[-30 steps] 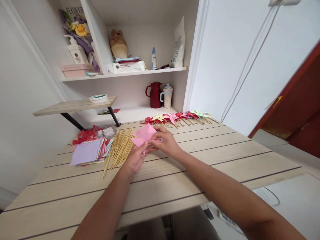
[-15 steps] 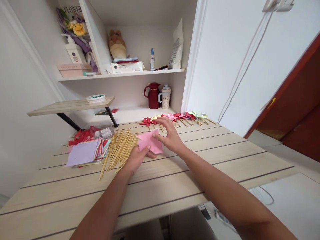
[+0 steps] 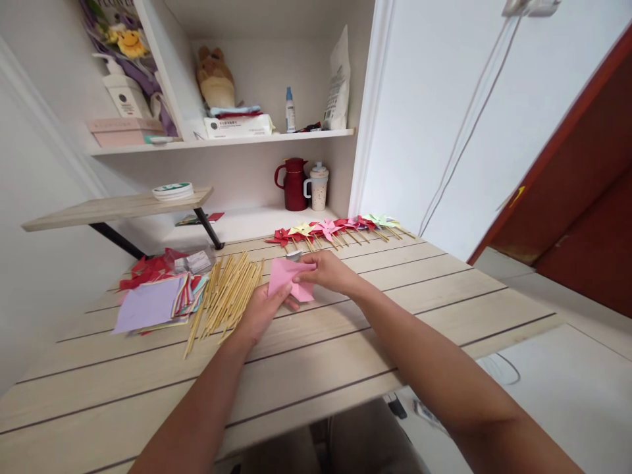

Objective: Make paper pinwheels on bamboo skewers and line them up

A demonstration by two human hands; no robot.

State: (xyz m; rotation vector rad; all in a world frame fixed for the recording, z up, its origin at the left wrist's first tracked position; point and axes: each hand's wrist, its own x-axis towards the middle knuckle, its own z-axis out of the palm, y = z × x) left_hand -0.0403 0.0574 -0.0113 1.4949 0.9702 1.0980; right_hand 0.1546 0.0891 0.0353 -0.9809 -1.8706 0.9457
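Note:
Just above the table, a pink paper sheet [image 3: 281, 275] is held between my two hands. My left hand [image 3: 264, 306] grips its lower left edge, thumb on top and fingers beneath. On the right side, my right hand [image 3: 320, 271] pinches the paper, and a part near those fingers looks bent up. A small grey-white object [image 3: 293, 255] shows just behind the paper; its kind I cannot make out. Left of my left hand lies a pile of thin wooden sticks [image 3: 230, 293]. Beyond my hands, finished paper pinwheels [image 3: 326, 229] on sticks lie in a row.
A stack of coloured paper sheets [image 3: 148, 306] lies at the left, with red paper [image 3: 151, 271] and a clear plastic bag [image 3: 197, 262] behind it. A small raised shelf [image 3: 118, 207] stands there. At the back are a dark red jug [image 3: 295, 186] and a cup [image 3: 318, 187].
My right hand has closed from a spread pose onto the pink paper's right side, and that side now bends up. The camera view has shifted slightly to the right.

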